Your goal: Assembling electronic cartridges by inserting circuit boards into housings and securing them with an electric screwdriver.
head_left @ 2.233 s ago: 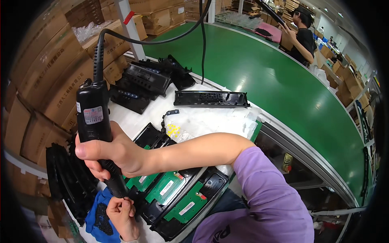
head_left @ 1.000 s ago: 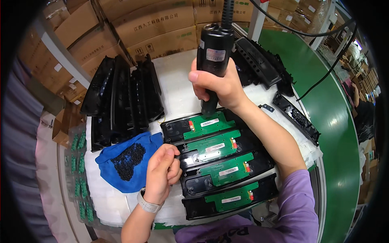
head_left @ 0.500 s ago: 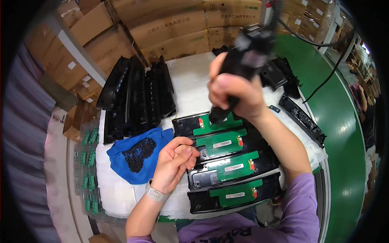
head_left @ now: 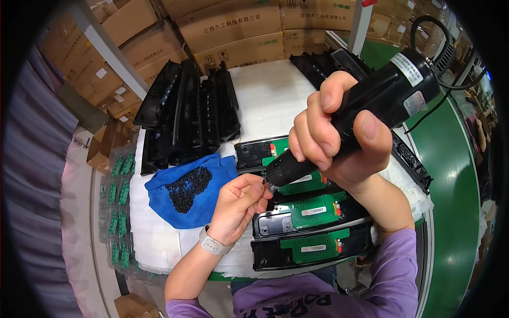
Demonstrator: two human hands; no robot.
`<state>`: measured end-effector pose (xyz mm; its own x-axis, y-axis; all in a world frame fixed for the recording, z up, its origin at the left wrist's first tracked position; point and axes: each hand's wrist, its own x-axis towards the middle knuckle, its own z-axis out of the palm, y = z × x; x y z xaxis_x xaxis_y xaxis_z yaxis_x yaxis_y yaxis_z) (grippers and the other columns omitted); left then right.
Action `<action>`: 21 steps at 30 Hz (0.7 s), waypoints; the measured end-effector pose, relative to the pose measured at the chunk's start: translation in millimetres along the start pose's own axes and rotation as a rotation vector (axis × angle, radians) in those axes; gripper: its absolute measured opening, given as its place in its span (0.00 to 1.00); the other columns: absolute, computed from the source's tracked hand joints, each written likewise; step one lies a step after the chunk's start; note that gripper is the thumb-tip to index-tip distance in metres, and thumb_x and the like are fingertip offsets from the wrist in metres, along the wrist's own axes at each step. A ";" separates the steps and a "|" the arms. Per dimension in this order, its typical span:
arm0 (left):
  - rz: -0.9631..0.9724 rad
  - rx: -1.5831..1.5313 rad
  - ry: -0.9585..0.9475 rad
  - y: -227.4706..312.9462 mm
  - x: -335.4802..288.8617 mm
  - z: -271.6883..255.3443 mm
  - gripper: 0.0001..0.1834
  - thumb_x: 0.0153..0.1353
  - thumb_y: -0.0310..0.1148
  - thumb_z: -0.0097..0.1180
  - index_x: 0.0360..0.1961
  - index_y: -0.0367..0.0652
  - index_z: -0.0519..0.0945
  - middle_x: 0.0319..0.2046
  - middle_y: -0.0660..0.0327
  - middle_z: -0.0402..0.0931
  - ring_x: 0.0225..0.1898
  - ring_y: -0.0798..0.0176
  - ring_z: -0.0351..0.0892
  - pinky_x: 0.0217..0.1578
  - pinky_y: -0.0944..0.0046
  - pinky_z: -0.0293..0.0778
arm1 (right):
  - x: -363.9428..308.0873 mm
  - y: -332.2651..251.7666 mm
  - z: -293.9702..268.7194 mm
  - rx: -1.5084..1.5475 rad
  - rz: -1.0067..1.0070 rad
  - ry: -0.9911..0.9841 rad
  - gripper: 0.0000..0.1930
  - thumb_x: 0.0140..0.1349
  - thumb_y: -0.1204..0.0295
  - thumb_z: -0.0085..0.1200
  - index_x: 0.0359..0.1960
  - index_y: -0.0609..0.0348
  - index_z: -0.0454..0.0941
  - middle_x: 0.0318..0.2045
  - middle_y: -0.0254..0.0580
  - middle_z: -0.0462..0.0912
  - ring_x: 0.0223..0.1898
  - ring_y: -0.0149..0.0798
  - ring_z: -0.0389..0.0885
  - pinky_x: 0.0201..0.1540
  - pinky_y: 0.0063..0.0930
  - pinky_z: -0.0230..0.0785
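My right hand is wrapped round a black electric screwdriver, tilted so its ribbed nose points down and left. My left hand pinches a tiny dark piece that looks like a screw, right at the screwdriver's tip. Below both hands lie several long black plastic panels in a row, each with a green circuit board bearing a white label and a red-and-white connector. The screwdriver and right hand partly hide the farther panels. Left of them, a blue cloth carries a heap of small black screws.
Black plastic housings stand at the table's back left, others at the back right. Trays of green boards are at the left edge. Cardboard boxes wall the back. The screwdriver's cable trails right.
The screwdriver has lifted off the farthest board and swung toward me, its nose now meeting my left fingertips. My left hand stays pinched, slightly farther right in view.
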<state>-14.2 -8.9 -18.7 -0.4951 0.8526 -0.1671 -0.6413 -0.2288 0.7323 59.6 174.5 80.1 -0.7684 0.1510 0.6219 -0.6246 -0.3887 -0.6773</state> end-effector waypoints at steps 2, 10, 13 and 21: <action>-0.003 -0.003 0.012 -0.4 -0.2 0.3 0.09 0.59 0.30 0.55 0.37 0.36 0.75 0.28 0.57 0.78 0.23 0.71 0.74 0.26 0.75 0.72 | -0.6 0.3 0.5 -0.017 0.028 0.014 0.18 0.56 0.54 0.48 0.37 0.56 0.64 0.15 0.30 0.66 0.12 0.26 0.63 0.22 0.25 0.63; 0.001 0.082 0.053 0.1 -1.2 1.0 0.08 0.59 0.27 0.55 0.37 0.35 0.75 0.27 0.56 0.78 0.21 0.69 0.76 0.24 0.74 0.72 | -1.7 2.6 6.5 -0.037 0.040 0.120 0.18 0.56 0.55 0.47 0.36 0.57 0.64 0.15 0.31 0.66 0.12 0.27 0.62 0.21 0.26 0.63; 0.006 0.106 0.090 0.4 -1.0 1.2 0.08 0.57 0.26 0.56 0.38 0.34 0.75 0.25 0.56 0.78 0.20 0.68 0.76 0.23 0.74 0.72 | -0.8 5.7 5.5 0.009 0.031 0.141 0.17 0.57 0.56 0.46 0.36 0.57 0.64 0.15 0.31 0.65 0.12 0.27 0.62 0.22 0.26 0.63; -0.067 0.573 0.086 8.1 -1.3 17.5 0.09 0.56 0.20 0.53 0.39 0.30 0.75 0.27 0.53 0.80 0.23 0.66 0.79 0.26 0.73 0.74 | 14.6 7.5 -25.0 -0.320 0.118 0.090 0.13 0.55 0.65 0.50 0.35 0.61 0.65 0.13 0.33 0.64 0.11 0.27 0.61 0.18 0.23 0.59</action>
<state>-8.5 -3.7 -1.0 -0.5252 0.8099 -0.2612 -0.2657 0.1355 0.9545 40.3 196.6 74.2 -0.8379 0.2075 0.5048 -0.5322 -0.1058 -0.8400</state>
